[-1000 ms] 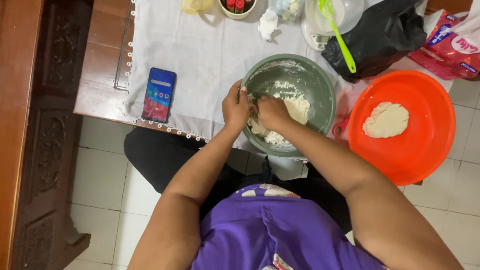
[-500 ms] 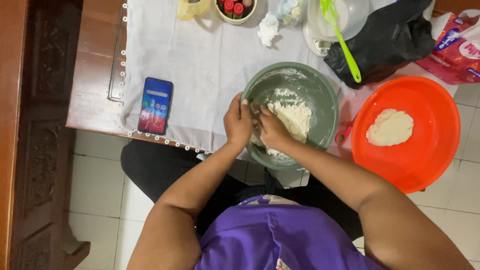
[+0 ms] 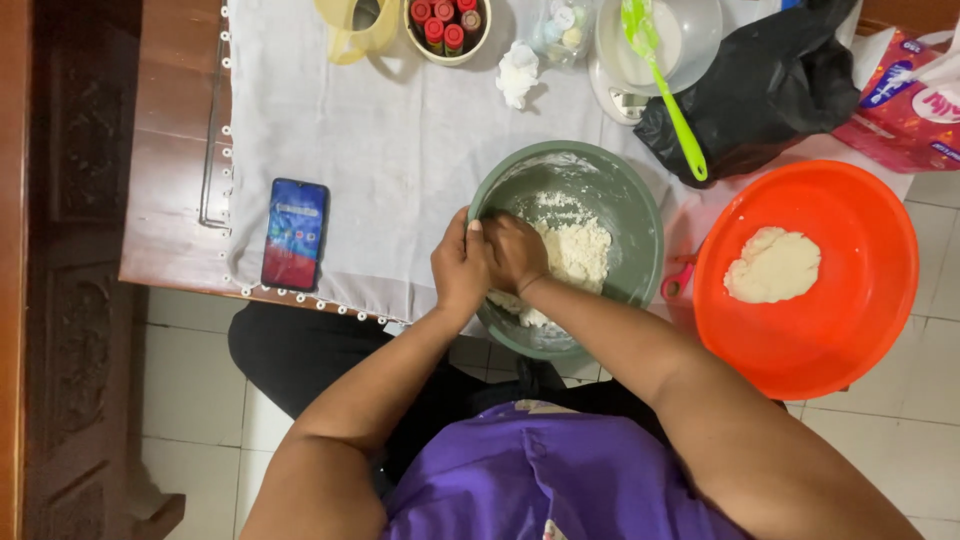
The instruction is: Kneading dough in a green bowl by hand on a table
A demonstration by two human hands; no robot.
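Note:
A grey-green bowl sits at the near edge of the white-clothed table, with floury white dough inside. My left hand and my right hand press together over the bowl's left side, fingers curled into the dough. Both hands touch each other; the dough under them is partly hidden.
An orange basin to the right holds a flat lump of dough. A phone lies left of the bowl. Farther back stand a black bag, a green spatula in a clear container, a small bowl of red items and a pink packet.
My two hands shifted slightly left inside the bowl and stay clasped in the dough. The view has drifted a little; the other things have not moved.

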